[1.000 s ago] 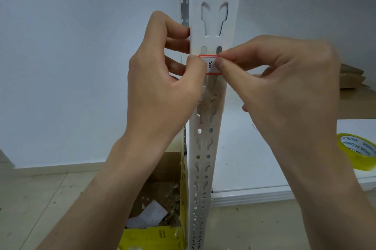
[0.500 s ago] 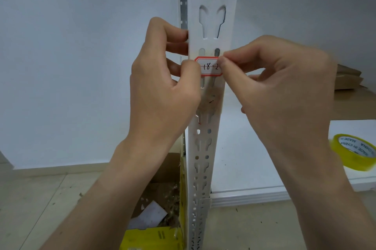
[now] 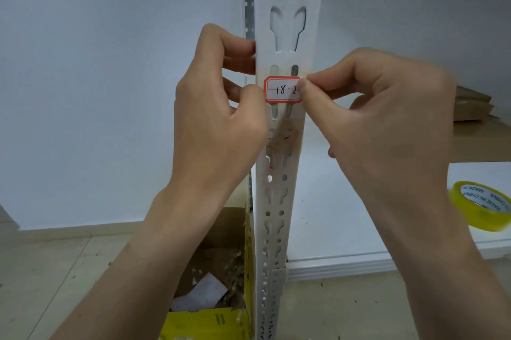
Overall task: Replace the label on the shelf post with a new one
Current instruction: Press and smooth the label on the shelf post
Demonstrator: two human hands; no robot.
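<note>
A white slotted shelf post point(image 3: 286, 21) rises through the middle of the view. A small white label point(image 3: 282, 90) with a red border and handwritten "18-2" lies flat across the post's front. My left hand point(image 3: 218, 121) wraps the post's left edge, its thumb at the label's left end. My right hand point(image 3: 378, 118) pinches the label's right end between thumb and forefinger. Below the label, a brownish patch of glue residue point(image 3: 284, 136) with a few scraps marks the post.
A yellow tape roll point(image 3: 481, 208) lies on the white shelf board point(image 3: 345, 229) at the right. Brown cardboard point(image 3: 472, 107) lies farther back on the right. An open yellow-sided carton point(image 3: 210, 320) with paper scraps stands on the floor left of the post. White wall behind.
My left thumb has slid leftward off the label, uncovering its writing. The label now shows almost whole on the post. My right fingers stay at its right end.
</note>
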